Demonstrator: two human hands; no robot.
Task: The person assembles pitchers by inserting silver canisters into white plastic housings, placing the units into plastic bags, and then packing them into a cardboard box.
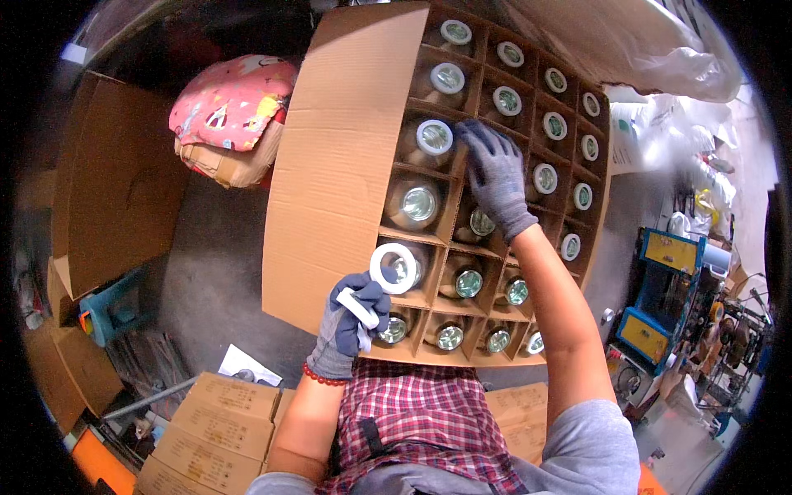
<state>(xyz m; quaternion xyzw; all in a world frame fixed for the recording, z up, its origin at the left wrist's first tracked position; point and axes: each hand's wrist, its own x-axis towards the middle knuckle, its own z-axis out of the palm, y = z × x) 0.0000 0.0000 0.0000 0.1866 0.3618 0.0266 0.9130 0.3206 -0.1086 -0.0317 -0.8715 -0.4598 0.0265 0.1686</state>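
Carton (454, 358) sits open in front of us, divided by cardboard dividers (446, 247) into cells, with glass jars (469, 283) standing in them. Far jars carry white rings round their mouths; the two nearest rows show bare glass tops, as does the left-column jar (419, 203) just near of the ringed one.

Our left hand (342, 322), grey-gloved, is at the carton's near left edge. Fingers curled, holding a white ring (357, 308) seen nearly edge-on, plus more white pieces by the palm. A face-on ring (376, 268) is at the fingertips, over a left-column jar; we can't tell if it touches that jar.

Our right hand (497, 173), also gloved, reaches into the second column from the left, palm down. Fingers close together, slightly bent; the hand hides what's under it, so we can't tell if they grip anything.

Around us: carton's flap (342, 165) folded out left; pink patterned cushion (235, 103) on a cardboard box (227, 163) farther left; stacked cartons (206, 429) near left; blue-and-yellow rack (648, 337) to the right. We're wearing a plaid apron (421, 404) and a red bead bracelet (324, 377) on the left wrist.
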